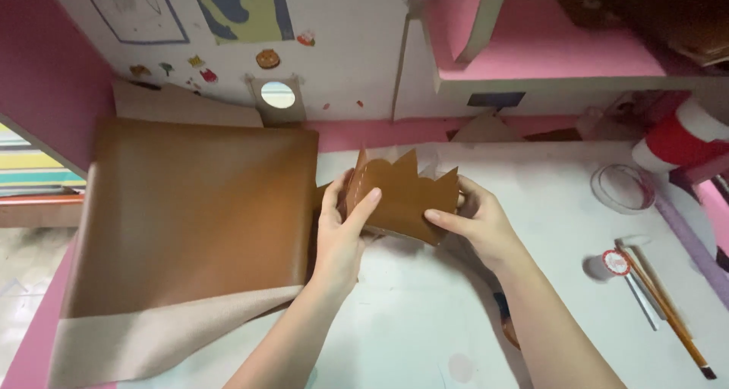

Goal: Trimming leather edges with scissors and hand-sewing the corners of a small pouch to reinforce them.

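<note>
While the big brown leather sheet [194, 214] lies spread over the left of the desk, smooth side up and its pale suede underside folded into view at the near edge, the left hand [339, 233] comes in just right of it, thumb and fingers closed around the left end of a small cut leather piece [402, 195]. That piece sits raised above the white desk top [425, 313], mid-frame, its top edge cut in jagged points and a row of small holes near the left side. It looks light, supple yet firm enough to stand curved, so the plain edges are the sensible grip, away from those points. On its right end, the right hand [478, 222] pinches it, thumb in front. Farther right lie a clear round dish [623, 188] and long thin tools [664, 305].
</note>
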